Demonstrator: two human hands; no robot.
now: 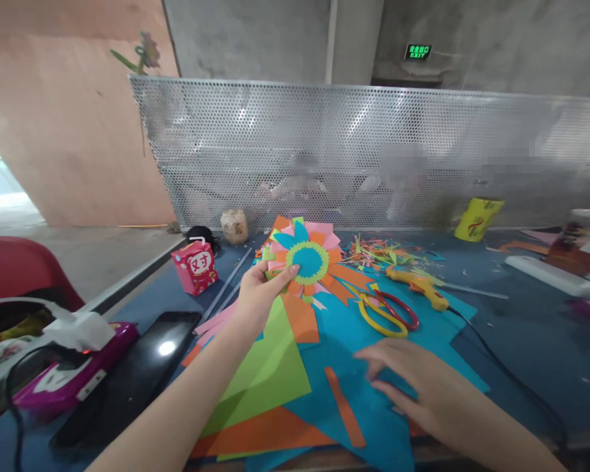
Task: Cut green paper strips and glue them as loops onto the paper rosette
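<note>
My left hand (263,283) pinches a layered paper flower (306,262) by its near left side, thumb on the front. The flower has a blue centre, a lime zigzag ring and petals in orange, pink, green and blue. Slightly blurred, my right hand (403,373) hovers low over blue paper (334,341), its fingers apart and holding nothing. An orange paper strip (345,408) lies just left of it. Beyond that hand are scissors (381,313) with yellow and red handles, and a yellow glue gun (417,285) with a clear stick in its back.
Green sheets (265,367) and paper scraps (373,250) cover the table's middle. On the left are a pink drink carton (195,265), a dark phone (128,380) and a purple power strip (73,380). A perforated metal screen (275,131) stands behind; a black cord (511,367) runs right.
</note>
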